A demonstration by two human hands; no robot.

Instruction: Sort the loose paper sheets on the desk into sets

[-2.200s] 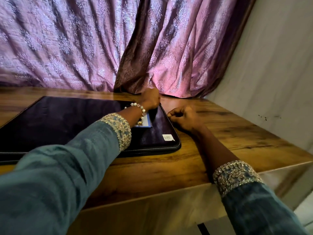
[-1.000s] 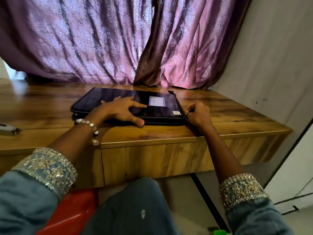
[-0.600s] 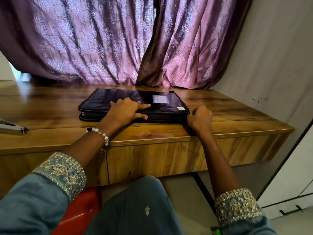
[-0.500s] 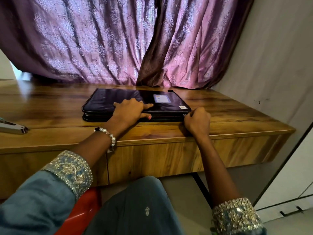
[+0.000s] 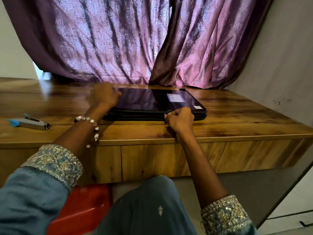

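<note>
A flat black zippered folder case (image 5: 152,100) lies on the wooden desk (image 5: 237,116), with a small blue-white label and a white sticker on its lid. My left hand (image 5: 103,96) rests on the case's left end, blurred, fingers spread over the lid. My right hand (image 5: 179,118) is curled at the case's front edge and pinches the small metal zipper pull (image 5: 165,114). No loose paper sheets show.
A metal stapler (image 5: 32,123) with a blue end lies at the desk's left front. Purple curtains (image 5: 135,41) hang behind the desk, a grey wall stands to the right. A red stool (image 5: 81,200) is below my knees.
My left hand slid from the lid's middle to the case's left end. My right hand moved left along the front edge from the right corner, with the zipper pull.
</note>
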